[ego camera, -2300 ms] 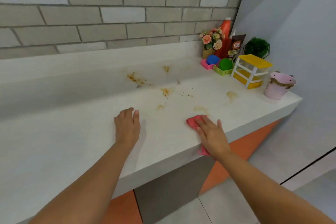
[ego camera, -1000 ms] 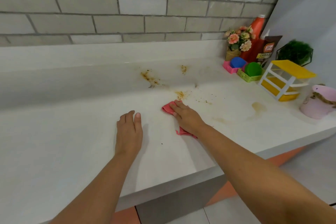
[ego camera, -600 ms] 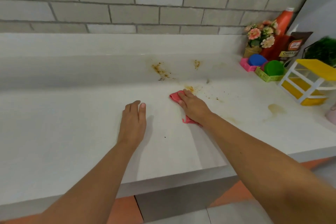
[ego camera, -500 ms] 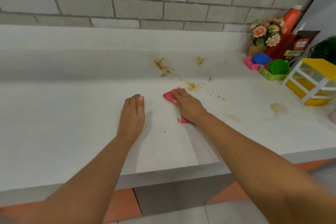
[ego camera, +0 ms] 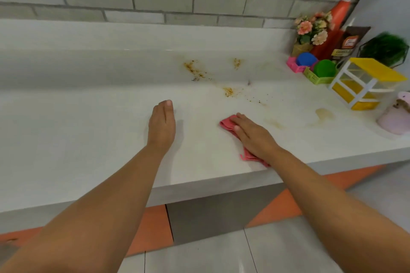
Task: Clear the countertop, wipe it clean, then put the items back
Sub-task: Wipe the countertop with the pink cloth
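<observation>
A white countertop (ego camera: 66, 135) runs below a grey brick wall. My right hand (ego camera: 253, 135) presses flat on a pink cloth (ego camera: 227, 125) near the front edge, most of the cloth hidden under the palm. My left hand (ego camera: 162, 124) rests flat on the counter, fingers together, holding nothing. Brown stains (ego camera: 195, 70) mark the low backsplash, an orange-brown stain (ego camera: 228, 91) with crumbs lies on the counter beyond the cloth, and a pale yellow smear (ego camera: 324, 114) lies to the right.
Items crowd the far right corner: a flower pot (ego camera: 310, 33), a red bottle (ego camera: 335, 22), a brown pouch (ego camera: 348, 44), a green plant (ego camera: 386, 49), pink and green trays with balls (ego camera: 315, 68), a yellow drawer unit (ego camera: 363, 83), and a pink pot (ego camera: 395, 115).
My right hand has dragged the pink cloth back from the stain near the backsplash toward the front edge and to the right. My left hand has stayed in place.
</observation>
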`<state>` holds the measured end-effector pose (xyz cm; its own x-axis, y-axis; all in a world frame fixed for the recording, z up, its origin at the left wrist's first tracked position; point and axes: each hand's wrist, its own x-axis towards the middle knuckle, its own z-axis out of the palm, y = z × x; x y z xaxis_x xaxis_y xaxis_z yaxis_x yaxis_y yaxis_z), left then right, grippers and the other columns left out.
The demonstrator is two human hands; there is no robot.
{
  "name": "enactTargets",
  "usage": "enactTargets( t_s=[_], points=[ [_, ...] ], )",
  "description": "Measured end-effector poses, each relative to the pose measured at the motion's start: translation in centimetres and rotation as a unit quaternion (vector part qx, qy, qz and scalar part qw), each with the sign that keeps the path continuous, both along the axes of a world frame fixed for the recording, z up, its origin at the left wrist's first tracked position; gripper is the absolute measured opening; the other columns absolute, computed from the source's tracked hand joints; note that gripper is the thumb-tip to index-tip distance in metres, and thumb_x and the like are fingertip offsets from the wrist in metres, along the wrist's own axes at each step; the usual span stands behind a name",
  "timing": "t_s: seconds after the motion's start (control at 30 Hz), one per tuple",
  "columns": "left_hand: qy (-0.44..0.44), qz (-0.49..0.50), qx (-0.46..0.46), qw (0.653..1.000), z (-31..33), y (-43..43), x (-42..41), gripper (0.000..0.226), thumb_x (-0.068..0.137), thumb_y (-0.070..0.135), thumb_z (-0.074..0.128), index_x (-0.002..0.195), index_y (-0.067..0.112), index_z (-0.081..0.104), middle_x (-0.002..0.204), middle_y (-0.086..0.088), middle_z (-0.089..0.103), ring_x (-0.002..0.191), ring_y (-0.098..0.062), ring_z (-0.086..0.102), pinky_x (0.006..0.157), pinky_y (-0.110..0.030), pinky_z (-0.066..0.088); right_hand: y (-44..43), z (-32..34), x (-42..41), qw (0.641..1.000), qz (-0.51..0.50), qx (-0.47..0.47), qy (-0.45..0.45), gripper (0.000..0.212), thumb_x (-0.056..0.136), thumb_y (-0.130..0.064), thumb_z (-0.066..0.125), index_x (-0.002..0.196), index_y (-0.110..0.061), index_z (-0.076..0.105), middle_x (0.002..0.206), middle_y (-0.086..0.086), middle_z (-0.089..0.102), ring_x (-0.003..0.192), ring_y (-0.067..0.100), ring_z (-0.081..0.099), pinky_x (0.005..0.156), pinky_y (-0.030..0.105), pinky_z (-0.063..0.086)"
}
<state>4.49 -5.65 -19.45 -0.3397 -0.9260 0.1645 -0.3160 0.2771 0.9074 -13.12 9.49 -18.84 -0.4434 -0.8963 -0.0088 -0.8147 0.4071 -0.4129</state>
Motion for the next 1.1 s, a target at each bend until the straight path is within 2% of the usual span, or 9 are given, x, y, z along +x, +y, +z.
enactTargets(
  t_s=[0.1, 0.23, 0.37, 0.5, 0.57, 0.67, 0.77, 0.87, 1.1],
  points=[
    [-0.005, -0.004, 0.004, 1.000, 0.1, 0.0, 0.0, 0.045, 0.102, 0.033, 0.022, 0.127, 0.008, 0.049, 0.129, -0.009, 0.051, 0.122, -0.021, 0.044, 0.095, -0.020, 0.025, -1.1, -0.8, 5.3, 0.998, 0.029, 0.011, 0.046, 0.049, 0.102, -0.036, 0.026, 0.148, -0.021, 0.025, 0.159, 0.001, 0.010, 0.147, 0.016, 0.008, 0.117, 0.028, 0.009],
    [-0.006, -0.010, 0.005, 1.000, 0.3, -0.1, 0.3, 0.045, 0.102, 0.032, 0.022, 0.127, 0.006, 0.050, 0.131, -0.012, 0.050, 0.124, -0.024, 0.044, 0.092, -0.019, 0.024, 3.4, -1.8, 12.2, 0.985, 0.164, -0.053, 0.015, 0.062, 0.093, -0.052, 0.020, 0.140, -0.019, 0.042, 0.153, 0.004, 0.029, 0.144, 0.018, 0.022, 0.115, 0.028, 0.012],
    [-0.001, -0.017, 0.005, 1.000, 0.4, 0.2, 0.5, 0.045, 0.102, 0.032, 0.023, 0.125, 0.006, 0.050, 0.130, -0.013, 0.050, 0.123, -0.025, 0.044, 0.093, -0.020, 0.024, 7.7, -1.7, 5.1, 0.997, -0.047, -0.039, 0.039, 0.053, 0.099, -0.048, 0.015, 0.145, -0.027, 0.031, 0.155, -0.005, 0.024, 0.145, 0.010, 0.014, 0.119, 0.040, 0.004],
    [-0.001, -0.017, -0.002, 1.000, 0.2, 0.2, 0.5, 0.046, 0.102, 0.034, 0.023, 0.126, 0.005, 0.050, 0.129, -0.014, 0.051, 0.122, -0.027, 0.044, 0.096, -0.025, 0.027, 8.9, -0.9, -1.5, 0.940, -0.311, 0.083, 0.109, 0.048, 0.102, -0.029, 0.021, 0.148, -0.014, 0.019, 0.157, 0.011, 0.015, 0.145, 0.024, 0.011, 0.117, 0.049, 0.005],
    [-0.003, -0.015, -0.007, 1.000, 0.1, 0.2, 0.4, 0.046, 0.102, 0.034, 0.023, 0.126, 0.005, 0.050, 0.129, -0.014, 0.050, 0.122, -0.027, 0.044, 0.100, -0.029, 0.029, 6.9, -0.9, -0.1, 0.943, -0.314, 0.077, 0.084, 0.051, 0.102, -0.026, 0.021, 0.149, -0.007, 0.015, 0.157, 0.016, 0.007, 0.145, 0.030, 0.007, 0.118, 0.044, 0.007],
    [-0.013, -0.017, -0.015, 1.000, 0.1, 0.3, 0.3, 0.047, 0.102, 0.035, 0.023, 0.125, 0.005, 0.050, 0.128, -0.015, 0.050, 0.121, -0.029, 0.045, 0.101, -0.033, 0.030, 4.5, -1.2, 6.1, 0.986, -0.157, 0.024, 0.055, 0.056, 0.100, -0.019, 0.035, 0.150, -0.008, 0.013, 0.158, 0.014, 0.001, 0.147, 0.027, 0.002, 0.118, 0.035, 0.001],
    [-0.027, -0.020, -0.021, 0.999, 0.2, 0.6, 0.3, 0.047, 0.101, 0.035, 0.024, 0.127, 0.005, 0.048, 0.131, -0.016, 0.048, 0.123, -0.030, 0.043, 0.105, -0.036, 0.029, 4.9, -1.3, 8.1, 0.997, -0.070, -0.025, 0.033, 0.049, 0.098, -0.017, 0.040, 0.145, -0.014, 0.026, 0.157, 0.008, 0.016, 0.146, 0.022, 0.013, 0.118, 0.036, 0.002],
    [-0.028, -0.004, -0.011, 1.000, 0.7, 0.6, 0.3, 0.047, 0.101, 0.035, 0.024, 0.129, 0.005, 0.046, 0.136, -0.017, 0.044, 0.127, -0.030, 0.040, 0.106, -0.035, 0.027, 7.2, -1.4, 2.6, 0.991, -0.118, -0.056, 0.034, 0.045, 0.094, -0.008, 0.037, 0.136, -0.025, 0.039, 0.144, 0.001, 0.037, 0.139, 0.019, 0.031, 0.116, 0.046, 0.009],
    [-0.040, -0.023, -0.034, 0.998, 1.7, 3.7, -3.4, 0.043, 0.102, 0.031, 0.025, 0.127, 0.003, 0.047, 0.131, -0.018, 0.046, 0.126, -0.029, 0.039, 0.103, -0.034, 0.028, 13.9, -0.6, -13.7, 0.945, -0.314, 0.056, 0.072, 0.045, 0.101, -0.020, 0.025, 0.145, -0.008, 0.026, 0.156, 0.012, 0.015, 0.145, 0.025, 0.013, 0.117, 0.049, 0.006]
  ],
)
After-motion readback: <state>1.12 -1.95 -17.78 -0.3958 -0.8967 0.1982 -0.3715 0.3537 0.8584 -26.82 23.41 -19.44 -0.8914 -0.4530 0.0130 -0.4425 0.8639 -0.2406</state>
